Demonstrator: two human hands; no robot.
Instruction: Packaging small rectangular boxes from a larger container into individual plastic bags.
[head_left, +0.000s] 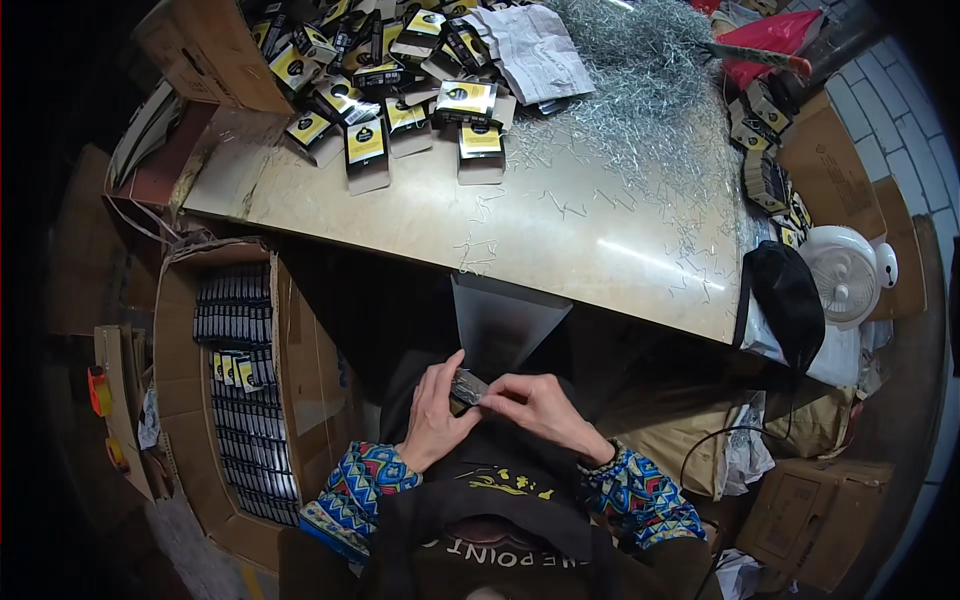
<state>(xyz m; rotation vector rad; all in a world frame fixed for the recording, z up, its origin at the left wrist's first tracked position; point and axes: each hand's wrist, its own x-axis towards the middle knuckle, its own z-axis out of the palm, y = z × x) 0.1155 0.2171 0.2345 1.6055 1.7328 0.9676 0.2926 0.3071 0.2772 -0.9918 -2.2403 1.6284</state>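
Over my lap, my left hand (435,412) is closed round a small dark carton (466,386), with its fingers along the far side and thumb at the near side. Some thin, shiny lines show on the carton's grey upper face, too small to name. My right hand (540,408) pinches at the carton's right end; whatever lies between its fingertips is hidden. Beyond my hands, on the table, lie small yellow-and-black cartons (366,145), several with end flaps standing open. To their right spreads a big heap of thin bent metal wire pieces (640,70), with loose ones scattered toward the table's edge.
A large cardboard box (180,390) at my left holds rows of packed small cartons (250,420). The table's front edge (480,272) runs ahead of my hands. Creased paper (530,50) lies by the heap. At right are a white fan (838,278) and a black bag (783,300).
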